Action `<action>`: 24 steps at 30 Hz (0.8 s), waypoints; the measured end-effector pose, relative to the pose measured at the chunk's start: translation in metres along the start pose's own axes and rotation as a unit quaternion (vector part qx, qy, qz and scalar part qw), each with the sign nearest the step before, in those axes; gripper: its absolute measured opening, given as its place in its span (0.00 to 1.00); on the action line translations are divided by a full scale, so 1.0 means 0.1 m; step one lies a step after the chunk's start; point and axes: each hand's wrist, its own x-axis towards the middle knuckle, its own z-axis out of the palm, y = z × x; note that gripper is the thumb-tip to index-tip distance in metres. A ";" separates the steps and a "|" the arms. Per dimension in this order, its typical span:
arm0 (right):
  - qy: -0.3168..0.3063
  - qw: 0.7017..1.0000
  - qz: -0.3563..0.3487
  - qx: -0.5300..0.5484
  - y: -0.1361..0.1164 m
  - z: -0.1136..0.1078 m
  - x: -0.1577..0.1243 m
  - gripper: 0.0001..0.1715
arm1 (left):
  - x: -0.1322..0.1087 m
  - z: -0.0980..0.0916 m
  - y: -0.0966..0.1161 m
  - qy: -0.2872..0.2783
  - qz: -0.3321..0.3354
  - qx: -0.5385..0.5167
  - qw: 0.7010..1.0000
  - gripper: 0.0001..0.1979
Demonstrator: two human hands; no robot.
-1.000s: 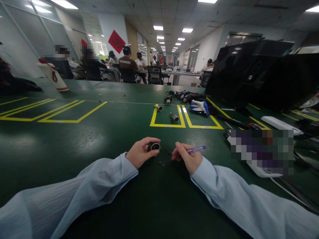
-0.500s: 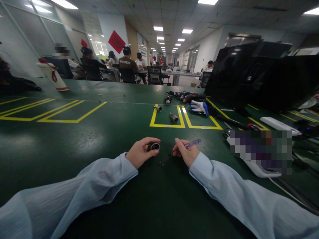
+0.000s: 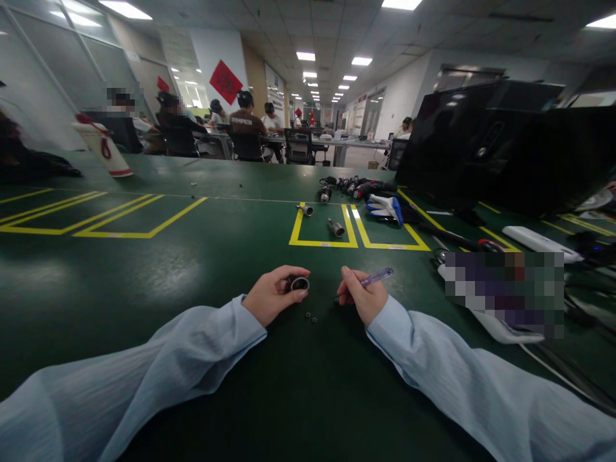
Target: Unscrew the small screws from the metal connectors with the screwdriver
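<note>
My left hand (image 3: 270,294) is closed round a hollow metal cup-shaped part (image 3: 300,283), its round mouth turned towards me. Opposite it, my right hand (image 3: 364,299) pinches a slim tool with a clear purple handle (image 3: 378,276), which looks like a small screwdriver. A small dark piece (image 3: 336,300) shows at the tool's tip, too small to make out. On the table between my hands lie two tiny dark rings, a left one (image 3: 308,315) and a right one (image 3: 314,319).
Two metal parts, one behind (image 3: 305,209) and one nearer (image 3: 336,228), lie at a yellow-taped box (image 3: 323,244). Further right are a blue-and-white glove (image 3: 386,209), cables and black monitors (image 3: 443,147). A white cup (image 3: 104,149) stands far left. People sit behind.
My right hand has shifted slightly to the right with the tool, whose tip has moved away from the metal part. My left hand and the tiny rings stay put.
</note>
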 end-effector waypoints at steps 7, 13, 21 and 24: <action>0.039 0.999 -0.019 -0.015 -0.03 -0.02 -0.02 0.32 | -0.01 -0.01 -0.03 0.001 0.008 -0.007 1.000 0.20; 0.055 0.987 -0.028 -0.151 -0.05 -0.07 -0.02 0.31 | -0.01 -0.01 -0.03 0.000 0.011 0.003 1.000 0.20; 0.029 0.988 -0.022 -0.149 -0.04 -0.08 0.03 0.29 | 0.01 -0.03 -0.01 0.007 -0.001 -0.052 0.999 0.22; 0.022 0.999 -0.009 -0.038 0.00 -0.05 0.06 0.30 | 0.03 -0.05 -0.02 0.036 0.000 -0.094 0.995 0.24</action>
